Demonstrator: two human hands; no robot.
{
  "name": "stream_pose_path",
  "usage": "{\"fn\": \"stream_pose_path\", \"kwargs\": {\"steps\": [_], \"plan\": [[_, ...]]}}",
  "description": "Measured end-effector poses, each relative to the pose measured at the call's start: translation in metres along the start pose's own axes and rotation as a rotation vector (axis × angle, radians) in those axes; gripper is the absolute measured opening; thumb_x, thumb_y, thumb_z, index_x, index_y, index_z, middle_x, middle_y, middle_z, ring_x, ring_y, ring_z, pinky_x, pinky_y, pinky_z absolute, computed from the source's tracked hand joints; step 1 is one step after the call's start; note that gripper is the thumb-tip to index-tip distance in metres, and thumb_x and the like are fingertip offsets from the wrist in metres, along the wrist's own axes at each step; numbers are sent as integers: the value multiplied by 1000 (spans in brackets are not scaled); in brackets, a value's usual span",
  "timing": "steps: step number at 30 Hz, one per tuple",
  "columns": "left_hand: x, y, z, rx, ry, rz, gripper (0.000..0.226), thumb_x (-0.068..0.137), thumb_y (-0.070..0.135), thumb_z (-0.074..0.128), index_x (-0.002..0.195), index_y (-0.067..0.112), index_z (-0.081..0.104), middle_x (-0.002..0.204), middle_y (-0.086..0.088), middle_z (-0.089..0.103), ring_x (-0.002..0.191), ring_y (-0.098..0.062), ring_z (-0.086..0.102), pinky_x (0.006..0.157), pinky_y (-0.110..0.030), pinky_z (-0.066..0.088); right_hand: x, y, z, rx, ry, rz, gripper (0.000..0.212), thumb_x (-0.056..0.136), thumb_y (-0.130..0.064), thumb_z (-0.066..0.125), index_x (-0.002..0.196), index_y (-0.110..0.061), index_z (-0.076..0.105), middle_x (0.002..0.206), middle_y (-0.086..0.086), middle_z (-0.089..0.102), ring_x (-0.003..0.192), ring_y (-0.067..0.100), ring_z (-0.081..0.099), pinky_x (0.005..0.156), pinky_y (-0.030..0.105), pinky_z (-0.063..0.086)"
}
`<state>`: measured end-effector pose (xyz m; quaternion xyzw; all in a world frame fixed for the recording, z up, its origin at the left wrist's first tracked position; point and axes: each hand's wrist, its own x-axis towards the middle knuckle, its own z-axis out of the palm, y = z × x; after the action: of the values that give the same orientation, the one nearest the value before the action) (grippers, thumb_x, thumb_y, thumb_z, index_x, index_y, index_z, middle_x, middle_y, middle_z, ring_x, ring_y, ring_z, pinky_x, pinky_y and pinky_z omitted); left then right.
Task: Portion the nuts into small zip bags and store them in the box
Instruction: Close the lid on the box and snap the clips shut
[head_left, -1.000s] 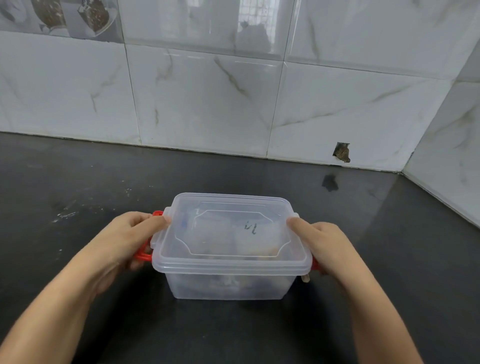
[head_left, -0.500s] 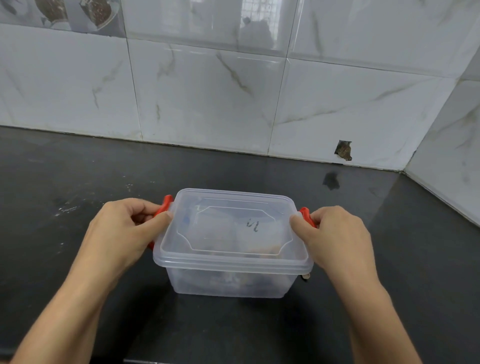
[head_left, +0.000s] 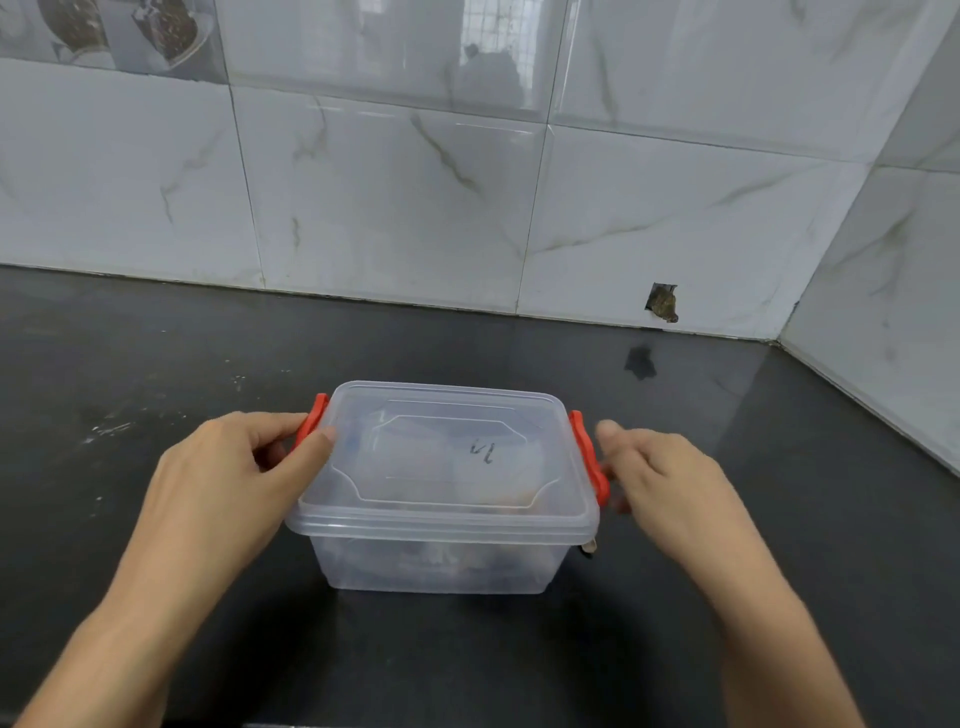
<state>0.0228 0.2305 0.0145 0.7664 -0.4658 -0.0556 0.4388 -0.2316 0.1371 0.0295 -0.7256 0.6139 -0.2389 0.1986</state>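
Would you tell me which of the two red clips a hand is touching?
The left red clip: the left hand holds it. The right hand hangs just beside the right red clip.

1. One handwritten mark (head_left: 483, 451) showed in dark ink through the clear lid (head_left: 447, 415) of the plastic box (head_left: 441, 566).
2. The mark lay right of the lid's centre, inside the raised panel outline.
3. It consisted of two or three short strokes; seen from the head camera it resembled "vl" above a hooked stroke, but it could not be read with confidence.
4. Whether the mark stood on the lid itself or on a bag beneath it could not be determined.
5. No printed label, brand, number or sign was legible elsewhere on the box, the counter (head_left: 156, 364) or the wall tiles (head_left: 389, 208).
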Motion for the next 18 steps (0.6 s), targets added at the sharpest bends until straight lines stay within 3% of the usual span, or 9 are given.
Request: {"fn": "stream_pose_path", "kwargs": {"steps": [2, 4, 6, 10, 14, 18], "plan": [[-7, -1, 2, 16, 45, 26, 37, 79, 55, 55, 106, 33, 67, 84, 3, 60, 73, -7, 54, 59, -31, 44, -3, 16, 2, -136, 112, 68, 40, 97, -49, 36, 85, -22, 64, 77, -5, 63, 71, 19, 57, 66, 31, 45], [-13, -1, 2, 47, 73, 80, 64, 73, 69, 51, 123, 30, 60, 98, 8, 55, 81, -6, 50, 63, -29, 40, -5, 25, 11, -295, 82, 142, 36, 93, -51, 46, 92, -22, 66, 77, -2, 59, 69, 21, 51, 60, 28, 41], [-18, 1, 1, 52, 40, 138, 75, 66, 81, 48, 123, 34, 58, 110, 12, 50, 97, -2, 43, 75, -32, 42, -6, 26, 22, -333, 32, 170, 32, 85, -50, 54, 86, -21, 67, 73, -4, 59, 64, 19, 51, 54, 26, 41], [-22, 5, 6, 76, -49, 237, 83, 45, 85, 51, 119, 46, 55, 121, 25, 41, 116, 3, 37, 98, -43, 41, -4, 21, 32, -339, 53, 137, 22, 78, -39, 58, 77, -18, 65, 69, -3, 60, 56, 14, 51, 48, 21, 39], [-22, -2, 10, 96, -138, 270, 101, 38, 99, 40, 124, 47, 52, 131, 30, 35, 128, 9, 26, 108, -40, 31, 0, 19, 34, -399, 118, 82, 22, 86, -27, 50, 69, -13, 54, 60, -3, 49, 46, 12, 35, 43, 21, 28], [-22, -7, 15, 91, -143, 256, 106, 39, 99, 38, 126, 41, 54, 136, 30, 33, 132, 15, 16, 108, -31, 26, 7, 26, 26, -346, 191, 138, 19, 81, -20, 49, 66, -12, 56, 60, 0, 53, 49, 19, 44, 46, 24, 34]]}}
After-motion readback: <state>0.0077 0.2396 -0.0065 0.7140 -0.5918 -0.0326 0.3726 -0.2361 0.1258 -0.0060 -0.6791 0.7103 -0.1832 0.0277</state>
